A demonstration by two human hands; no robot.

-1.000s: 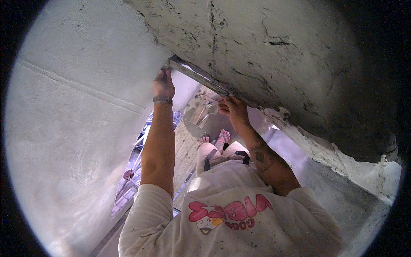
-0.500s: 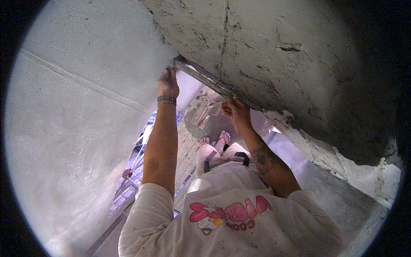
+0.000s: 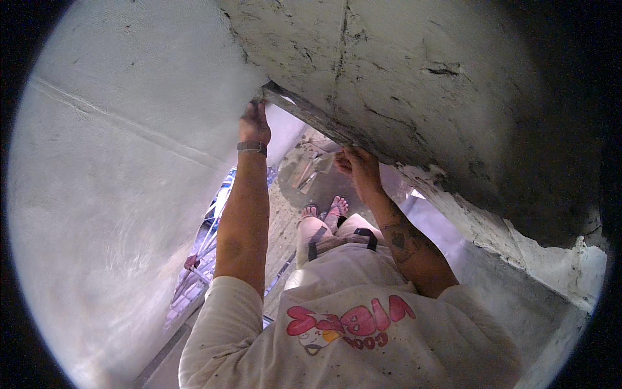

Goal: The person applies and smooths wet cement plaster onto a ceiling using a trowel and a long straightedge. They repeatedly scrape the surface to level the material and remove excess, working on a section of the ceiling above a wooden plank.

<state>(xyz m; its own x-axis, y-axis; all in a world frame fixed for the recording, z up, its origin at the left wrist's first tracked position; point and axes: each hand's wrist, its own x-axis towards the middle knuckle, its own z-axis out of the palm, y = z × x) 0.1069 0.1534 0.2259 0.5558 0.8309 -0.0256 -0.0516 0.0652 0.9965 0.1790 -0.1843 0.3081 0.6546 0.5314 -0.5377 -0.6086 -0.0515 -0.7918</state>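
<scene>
While the bare left hand (image 3: 255,122) and bare right hand (image 3: 360,170) grasp its ends, the long, straight grey bar (image 3: 304,117) lies along the rough grey plaster overhang (image 3: 402,97) — probably stiff, light, best held there.

The strip (image 3: 308,116) I have at my fingertips is long, narrow, straight and dark grey. It slants from far left down to near right, along the lower edge of the rough grey wall (image 3: 414,78). My left grip (image 3: 255,117) meets its far left end; my right grip (image 3: 353,163) touches its near right end.
</scene>
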